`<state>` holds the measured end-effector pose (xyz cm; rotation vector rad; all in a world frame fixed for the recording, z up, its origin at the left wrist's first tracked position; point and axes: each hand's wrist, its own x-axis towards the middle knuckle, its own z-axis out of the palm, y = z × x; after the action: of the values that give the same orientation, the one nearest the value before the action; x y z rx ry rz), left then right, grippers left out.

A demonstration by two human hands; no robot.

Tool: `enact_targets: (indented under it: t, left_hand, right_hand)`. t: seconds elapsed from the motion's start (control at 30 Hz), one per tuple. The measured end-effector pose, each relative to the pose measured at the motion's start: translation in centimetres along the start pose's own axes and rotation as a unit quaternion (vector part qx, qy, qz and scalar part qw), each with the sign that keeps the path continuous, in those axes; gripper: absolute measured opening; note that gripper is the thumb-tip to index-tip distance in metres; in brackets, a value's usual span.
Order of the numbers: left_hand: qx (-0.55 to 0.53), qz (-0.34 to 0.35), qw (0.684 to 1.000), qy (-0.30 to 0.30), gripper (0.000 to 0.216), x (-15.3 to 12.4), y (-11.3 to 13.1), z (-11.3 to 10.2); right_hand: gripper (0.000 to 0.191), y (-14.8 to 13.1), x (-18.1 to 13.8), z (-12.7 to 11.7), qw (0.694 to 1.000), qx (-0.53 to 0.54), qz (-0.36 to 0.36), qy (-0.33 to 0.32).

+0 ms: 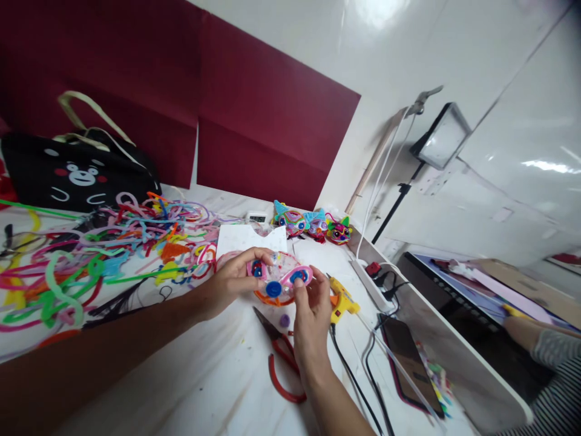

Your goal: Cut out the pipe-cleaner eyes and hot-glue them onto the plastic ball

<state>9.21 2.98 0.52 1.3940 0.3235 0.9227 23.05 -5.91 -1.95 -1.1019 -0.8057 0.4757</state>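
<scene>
Left of the held craft (273,289) stands a black bag (82,181), contents hidden.

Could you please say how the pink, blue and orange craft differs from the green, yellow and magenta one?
The left hand and right hand hold the pink, blue and orange craft; the green, yellow and magenta craft rests on the table. The first has a blue disc; the second, a pointed green corner. Both are multicoloured.
</scene>
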Motion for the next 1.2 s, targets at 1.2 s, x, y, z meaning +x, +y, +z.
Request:
enact_targets:
  t: [1.2]
  left_hand:
    - [-0.099, -0.051, 0.992, -0.066, 0.033, 0.4, -1.4, -1.6]
  right_hand:
    - [0.051, -0.5, 0.1, 0.0, 0.995, 0.063, 0.075, 0.011]
